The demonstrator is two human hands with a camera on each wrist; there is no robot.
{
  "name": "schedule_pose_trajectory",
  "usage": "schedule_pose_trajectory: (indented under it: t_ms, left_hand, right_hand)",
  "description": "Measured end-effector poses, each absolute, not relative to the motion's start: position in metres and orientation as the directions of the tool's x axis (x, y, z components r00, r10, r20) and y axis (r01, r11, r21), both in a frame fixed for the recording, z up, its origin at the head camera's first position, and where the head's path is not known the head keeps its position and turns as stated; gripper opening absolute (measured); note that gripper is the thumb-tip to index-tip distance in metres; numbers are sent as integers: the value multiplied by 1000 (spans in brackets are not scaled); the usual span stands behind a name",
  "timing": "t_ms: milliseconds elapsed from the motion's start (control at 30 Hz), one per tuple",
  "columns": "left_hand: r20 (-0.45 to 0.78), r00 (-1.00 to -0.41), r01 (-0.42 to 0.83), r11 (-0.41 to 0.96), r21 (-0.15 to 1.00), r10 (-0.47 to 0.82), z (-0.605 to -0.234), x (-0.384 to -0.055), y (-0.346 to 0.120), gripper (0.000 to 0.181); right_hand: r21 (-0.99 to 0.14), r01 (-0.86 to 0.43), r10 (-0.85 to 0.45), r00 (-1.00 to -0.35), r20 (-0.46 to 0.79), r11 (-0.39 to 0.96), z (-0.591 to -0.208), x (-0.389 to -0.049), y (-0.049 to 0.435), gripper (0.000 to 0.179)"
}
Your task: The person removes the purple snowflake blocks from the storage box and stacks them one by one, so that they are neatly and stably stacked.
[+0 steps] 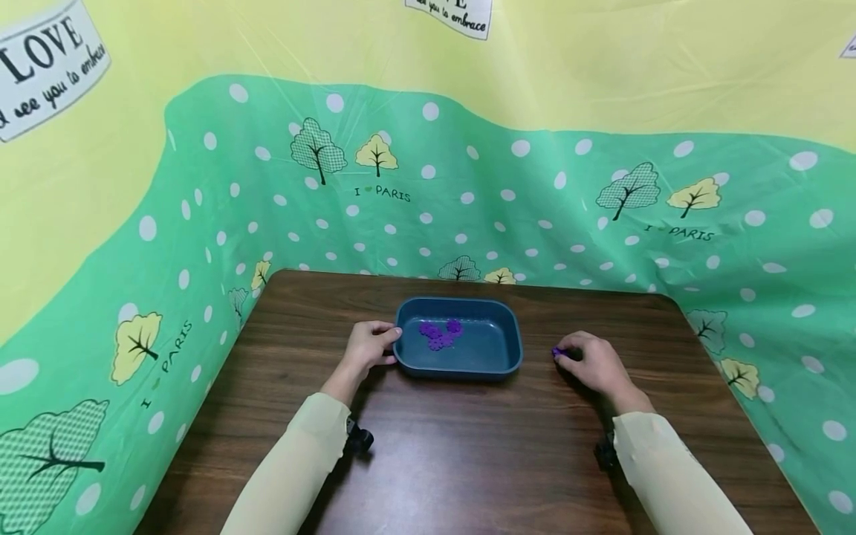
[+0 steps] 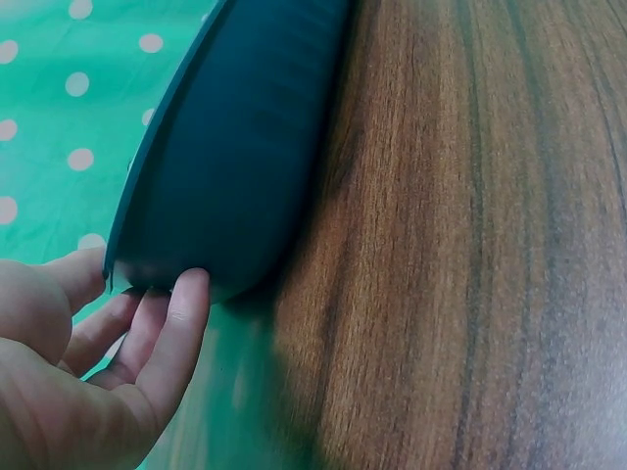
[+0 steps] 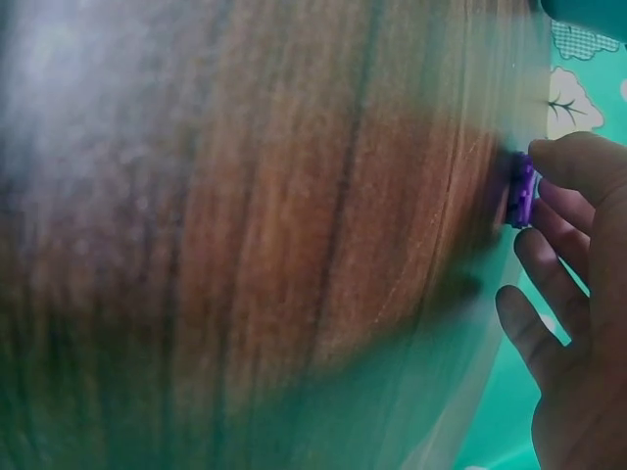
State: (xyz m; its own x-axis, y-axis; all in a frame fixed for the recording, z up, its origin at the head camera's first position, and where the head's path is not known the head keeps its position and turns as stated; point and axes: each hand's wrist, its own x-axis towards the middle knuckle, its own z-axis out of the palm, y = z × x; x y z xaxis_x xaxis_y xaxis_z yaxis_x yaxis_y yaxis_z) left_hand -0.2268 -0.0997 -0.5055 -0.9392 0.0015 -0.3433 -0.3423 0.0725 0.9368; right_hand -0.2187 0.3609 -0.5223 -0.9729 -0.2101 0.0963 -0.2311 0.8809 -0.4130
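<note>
A dark blue rectangular tray (image 1: 459,369) stands on the wooden table, with several small purple notched plastic discs (image 1: 439,340) lying in its left half. At the tray's left end my left hand (image 1: 369,346) grips the rim. In the left wrist view the thumb is at the rim and the fingers (image 2: 186,308) lie against the outer wall. Off to the right of the tray, my right hand (image 1: 594,364) pinches one purple notched disc (image 3: 522,191) between thumb and fingers, low at the table surface. Its other fingers are spread loosely.
The brown wooden table (image 1: 455,461) has rounded far corners. Behind it and along the sides hangs a green and yellow printed cloth (image 1: 401,245) with dots and trees. A dark wrist camera (image 1: 360,438) sits on the left sleeve, another (image 1: 605,452) on the right.
</note>
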Motion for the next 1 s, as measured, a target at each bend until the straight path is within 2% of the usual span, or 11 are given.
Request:
schedule_pose_trajectory:
  t_ms: [233,567,1000]
  left_hand:
    - [-342,-940,-341,83,936,-2,-504,-224,-100,34]
    - [-342,-940,-341,82,937,3,-505,-225,-100,34]
    - [-346,-938,-345,82,935,2,-504,-226,-99,35]
  right_hand:
    - [-419,-234,-216,-972,90,877,-514,-219,360,21]
    - [-391,-308,-266,-951,158,868,-495,-226,356,24]
    - [-394,-357,-311,-934,176,847,-475,-241,332,27]
